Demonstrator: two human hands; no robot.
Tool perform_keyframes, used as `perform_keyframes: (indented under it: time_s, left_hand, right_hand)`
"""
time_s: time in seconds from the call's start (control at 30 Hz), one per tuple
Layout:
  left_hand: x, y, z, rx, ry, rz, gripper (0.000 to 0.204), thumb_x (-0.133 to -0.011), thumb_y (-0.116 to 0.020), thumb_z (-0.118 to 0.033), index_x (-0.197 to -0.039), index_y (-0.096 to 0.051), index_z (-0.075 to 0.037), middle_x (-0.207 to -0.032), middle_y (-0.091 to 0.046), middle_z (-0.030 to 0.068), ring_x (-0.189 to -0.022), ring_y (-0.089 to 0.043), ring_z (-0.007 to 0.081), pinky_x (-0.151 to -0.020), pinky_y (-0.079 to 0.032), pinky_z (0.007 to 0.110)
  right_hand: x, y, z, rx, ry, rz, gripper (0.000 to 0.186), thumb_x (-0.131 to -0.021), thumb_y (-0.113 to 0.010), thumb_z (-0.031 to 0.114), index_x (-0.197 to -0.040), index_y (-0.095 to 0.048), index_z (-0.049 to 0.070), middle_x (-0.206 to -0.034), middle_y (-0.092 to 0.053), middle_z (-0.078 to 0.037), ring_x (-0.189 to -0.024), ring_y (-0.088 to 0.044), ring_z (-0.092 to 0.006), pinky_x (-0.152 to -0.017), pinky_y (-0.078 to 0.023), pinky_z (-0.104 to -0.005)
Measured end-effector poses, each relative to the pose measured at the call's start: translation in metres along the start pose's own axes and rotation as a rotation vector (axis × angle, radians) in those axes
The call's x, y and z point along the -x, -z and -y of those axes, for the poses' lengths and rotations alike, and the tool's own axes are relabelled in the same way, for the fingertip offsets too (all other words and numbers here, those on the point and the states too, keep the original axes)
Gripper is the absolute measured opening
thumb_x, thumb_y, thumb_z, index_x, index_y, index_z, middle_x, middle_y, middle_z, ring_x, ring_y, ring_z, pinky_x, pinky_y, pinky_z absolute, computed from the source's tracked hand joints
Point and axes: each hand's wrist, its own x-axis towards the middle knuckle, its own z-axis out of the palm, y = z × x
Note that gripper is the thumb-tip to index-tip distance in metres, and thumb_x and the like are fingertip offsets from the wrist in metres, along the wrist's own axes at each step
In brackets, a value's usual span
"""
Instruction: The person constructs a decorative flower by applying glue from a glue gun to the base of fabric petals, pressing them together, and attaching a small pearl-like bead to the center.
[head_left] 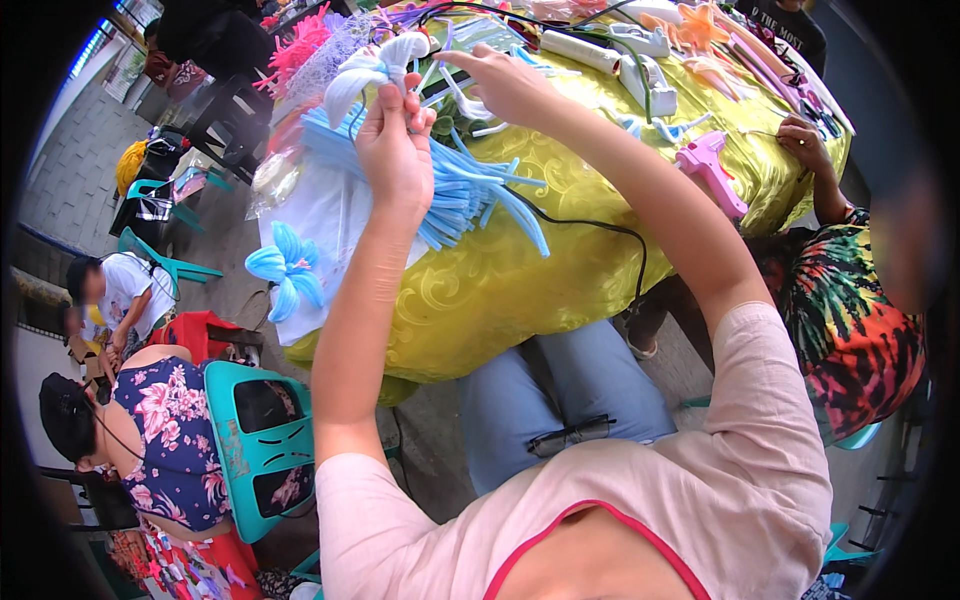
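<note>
My left hand [393, 150] is raised over the table, its fingers closed on a white fuzzy flower [365, 75] with long curled petals. My right hand [505, 85] reaches to the right of that flower toward thin pale stems [450, 70], index finger extended and the others loosely bent; whether it touches one is unclear. A bundle of light blue pipe cleaners [470, 200] lies just below both hands. A finished-looking blue flower [285, 268] rests on a white sheet [310, 220] at the left. Dark green leaves [455, 140] sit under the stems.
The yellow cloth-covered table [520, 290] carries a pink glue gun [710, 170], a white power strip [650, 85], cables, orange and pink craft pieces. At right, a co-worker's hand [800, 140] is at the table. Other people and teal chairs [250, 450] are at left.
</note>
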Motion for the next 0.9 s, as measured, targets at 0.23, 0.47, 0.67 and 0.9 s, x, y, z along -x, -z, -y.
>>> perform_keyframes:
  time_s: [0.23, 0.47, 0.67, 0.9]
  left_hand:
    - [0.003, -0.007, 0.002, 0.008, -0.006, 0.029, 0.022, -0.086, -0.049, -0.021, -0.082, -0.055, -0.001, -0.089, -0.055, 0.0082, -0.06, -0.039, 0.0063, -0.06, -0.039, 0.022]
    - [0.005, -0.007, -0.003, 0.013, -0.049, 0.079, 0.022, -0.087, -0.047, -0.02, -0.082, -0.055, 0.0, -0.089, -0.055, 0.009, -0.065, -0.046, 0.008, -0.061, -0.042, 0.025]
    - [0.013, -0.013, -0.004, -0.045, -0.083, 0.12, 0.017, -0.084, -0.051, -0.014, -0.088, -0.055, 0.002, -0.096, -0.056, 0.0123, -0.08, -0.056, 0.0155, -0.068, -0.046, 0.027]
    - [0.021, -0.018, -0.005, -0.097, -0.191, 0.218, 0.019, -0.076, -0.054, 0.002, -0.094, -0.057, 0.003, -0.097, -0.058, 0.0133, -0.087, -0.056, 0.0192, -0.074, -0.047, 0.029]
  right_hand:
    - [-0.018, -0.007, -0.009, 0.062, 0.104, 0.068, 0.01, -0.075, -0.052, 0.016, -0.079, -0.058, 0.01, -0.073, -0.059, -0.01, -0.072, -0.059, -0.0289, -0.062, -0.046, -0.0378]
    - [0.004, 0.051, 0.011, -0.43, -0.18, -0.382, 0.009, -0.075, -0.056, 0.007, -0.074, -0.056, -0.002, -0.064, -0.06, -0.012, -0.06, -0.062, -0.0207, -0.056, -0.05, -0.0281]
    - [0.059, 0.076, 0.046, -1.546, -0.431, -0.446, 0.012, -0.073, -0.063, 0.004, -0.081, -0.057, -0.001, -0.086, -0.061, -0.015, -0.078, -0.062, -0.0169, -0.068, -0.05, -0.0249]
    - [0.065, 0.059, 0.085, -1.546, -0.407, -0.428, 0.022, -0.075, -0.063, 0.013, -0.093, -0.06, 0.0, -0.085, -0.063, -0.009, -0.083, -0.059, -0.0118, -0.074, -0.044, -0.0246]
